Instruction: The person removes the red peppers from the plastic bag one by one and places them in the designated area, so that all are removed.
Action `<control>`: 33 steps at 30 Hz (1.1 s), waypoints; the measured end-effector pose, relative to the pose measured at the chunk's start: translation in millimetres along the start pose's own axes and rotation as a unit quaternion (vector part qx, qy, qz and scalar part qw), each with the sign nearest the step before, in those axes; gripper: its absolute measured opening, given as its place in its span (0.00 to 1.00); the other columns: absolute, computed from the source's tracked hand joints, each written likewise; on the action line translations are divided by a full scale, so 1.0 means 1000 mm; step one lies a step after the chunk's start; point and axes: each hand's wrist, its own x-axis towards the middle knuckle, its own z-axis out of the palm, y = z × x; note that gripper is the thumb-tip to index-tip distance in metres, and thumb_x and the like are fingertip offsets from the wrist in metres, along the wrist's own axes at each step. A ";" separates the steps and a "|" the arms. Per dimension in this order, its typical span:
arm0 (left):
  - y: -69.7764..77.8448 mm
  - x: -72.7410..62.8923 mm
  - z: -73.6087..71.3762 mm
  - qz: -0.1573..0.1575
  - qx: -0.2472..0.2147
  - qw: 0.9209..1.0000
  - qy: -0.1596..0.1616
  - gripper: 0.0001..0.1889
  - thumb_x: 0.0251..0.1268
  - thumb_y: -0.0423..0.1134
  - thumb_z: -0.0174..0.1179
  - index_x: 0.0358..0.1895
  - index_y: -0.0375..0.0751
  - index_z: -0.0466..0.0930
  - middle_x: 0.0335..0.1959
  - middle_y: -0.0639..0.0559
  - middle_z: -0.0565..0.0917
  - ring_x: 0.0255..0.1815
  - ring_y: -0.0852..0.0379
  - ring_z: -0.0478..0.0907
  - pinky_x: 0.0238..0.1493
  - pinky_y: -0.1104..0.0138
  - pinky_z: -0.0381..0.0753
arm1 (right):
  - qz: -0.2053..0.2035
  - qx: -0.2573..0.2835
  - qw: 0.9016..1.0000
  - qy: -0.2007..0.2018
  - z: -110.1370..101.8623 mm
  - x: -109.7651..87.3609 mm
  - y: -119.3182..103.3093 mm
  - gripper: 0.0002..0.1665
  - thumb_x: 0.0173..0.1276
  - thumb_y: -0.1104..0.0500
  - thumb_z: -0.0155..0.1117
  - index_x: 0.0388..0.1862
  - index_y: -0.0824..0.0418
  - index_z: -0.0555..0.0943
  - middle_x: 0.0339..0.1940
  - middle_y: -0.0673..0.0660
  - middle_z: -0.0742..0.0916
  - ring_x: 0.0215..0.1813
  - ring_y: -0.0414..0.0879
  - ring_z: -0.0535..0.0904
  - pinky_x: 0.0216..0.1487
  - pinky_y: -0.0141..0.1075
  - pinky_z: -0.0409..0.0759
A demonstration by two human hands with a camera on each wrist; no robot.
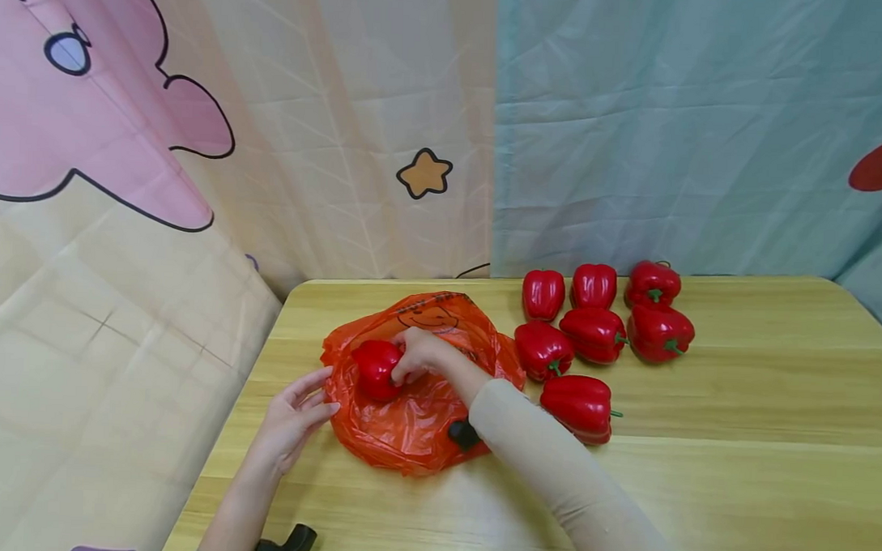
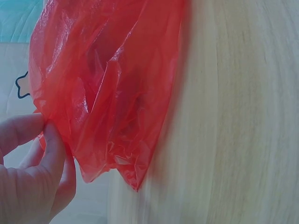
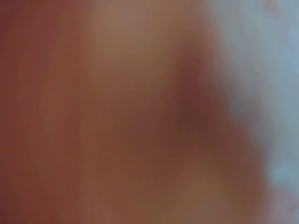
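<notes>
An orange-red plastic bag [image 1: 413, 445] lies spread open on the wooden table, a printed face on its far side. My left hand [image 1: 295, 416] pinches the bag's left rim between thumb and fingers; the left wrist view shows the same hand [image 2: 39, 163] at the edge of the bag [image 2: 107, 93]. Inside the bag's mouth, my right hand [image 1: 425, 354] grips a red bell pepper [image 1: 376, 369] by its right side. That hand's fingertips are partly hidden against the pepper. The right wrist view is too blurred to make out details.
Several red bell peppers lie in a group right of the bag, the nearest pepper [image 1: 578, 403] close to my right sleeve [image 1: 551, 466]. A printed curtain [image 1: 388, 128] hangs behind the table [image 1: 755, 481]. Black wrist devices are strapped to both arms.
</notes>
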 end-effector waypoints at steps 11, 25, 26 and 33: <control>0.001 0.000 0.001 -0.004 -0.005 1.000 0.003 0.29 0.58 0.20 0.55 0.65 0.30 0.62 0.53 0.52 0.71 0.47 0.63 0.77 0.48 0.69 0.79 | 0.035 0.044 0.998 0.005 -0.009 -0.003 0.001 0.37 0.46 0.78 0.67 0.59 0.71 0.70 0.49 0.63 0.77 0.38 0.53 0.80 0.39 0.42 0.83; 0.002 0.001 0.000 -0.011 0.003 1.000 0.002 0.30 0.59 0.20 0.55 0.66 0.30 0.60 0.56 0.48 0.68 0.47 0.63 0.77 0.48 0.69 0.79 | 0.033 0.039 0.999 -0.002 -0.028 -0.013 0.004 0.32 0.50 0.76 0.65 0.56 0.70 0.70 0.46 0.63 0.77 0.31 0.51 0.82 0.42 0.41 0.83; 0.002 0.001 0.000 -0.011 0.004 1.000 0.001 0.30 0.59 0.21 0.55 0.66 0.30 0.60 0.56 0.48 0.68 0.47 0.63 0.77 0.48 0.69 0.79 | 0.033 0.036 0.999 -0.002 -0.030 -0.014 0.004 0.32 0.49 0.76 0.66 0.56 0.69 0.70 0.46 0.63 0.77 0.31 0.51 0.82 0.41 0.40 0.83; 0.002 0.000 0.000 -0.006 -0.003 1.000 -0.004 0.30 0.58 0.20 0.55 0.66 0.30 0.60 0.55 0.50 0.69 0.47 0.63 0.77 0.48 0.69 0.79 | 0.021 0.022 1.000 -0.006 -0.039 -0.027 0.001 0.32 0.47 0.75 0.68 0.54 0.68 0.72 0.46 0.61 0.78 0.36 0.51 0.81 0.40 0.38 0.83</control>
